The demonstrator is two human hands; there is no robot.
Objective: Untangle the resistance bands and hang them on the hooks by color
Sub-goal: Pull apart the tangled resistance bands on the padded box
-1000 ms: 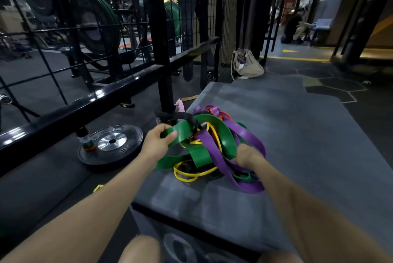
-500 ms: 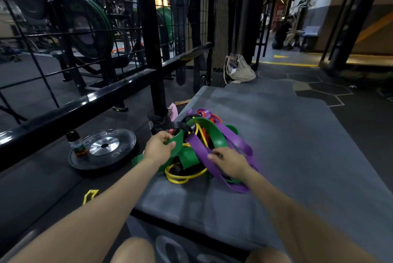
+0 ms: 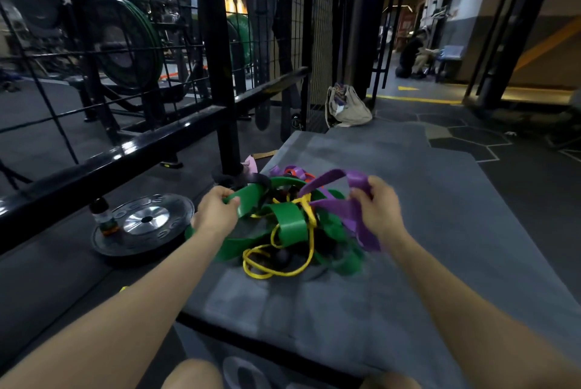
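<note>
Weight plate (image 3: 143,225) lies flat on the floor at far left with a small bottle (image 3: 103,217) standing on it. Beside it, the left grip (image 3: 215,211) pinches a green band (image 3: 251,197) at the edge of the tangled pile on the grey mat (image 3: 440,231). A yellow band (image 3: 276,263) loops through the middle. The right grip (image 3: 379,209) holds a purple band (image 3: 342,209) lifted above the pile.
</note>
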